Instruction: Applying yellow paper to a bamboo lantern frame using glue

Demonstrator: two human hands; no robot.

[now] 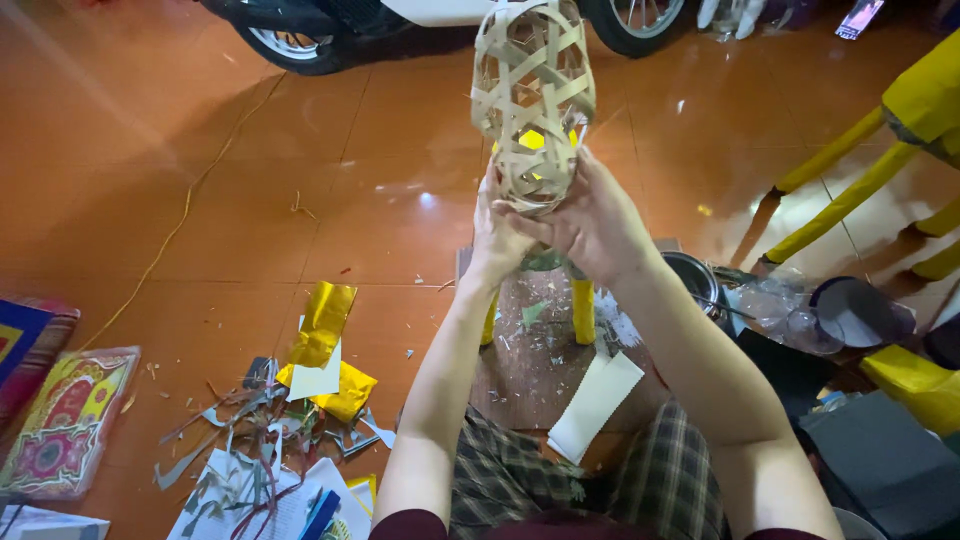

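Observation:
Both hands hold up an open-weave frame of pale bamboo strips (532, 95), egg-shaped, with yellow paper showing inside it. My left hand (497, 235) grips its lower end from the left. My right hand (592, 222) cups the same end from the right, fingers wrapped over the weave. Below the hands stands a small wooden board (530, 370) with two yellow-wrapped posts (583, 312) and paper scraps on it. A white strip of paper (595, 405) lies across my knee.
Orange tiled floor (150, 150) all around. Gold foil and cut paper scraps (320, 385) lie at left, patterned sheets (65, 420) further left. A metal pot (695, 280), a plastic bottle and a dark bowl (860, 312) sit at right. Yellow-wrapped poles (840, 205) and scooter wheels (290, 42) stand behind.

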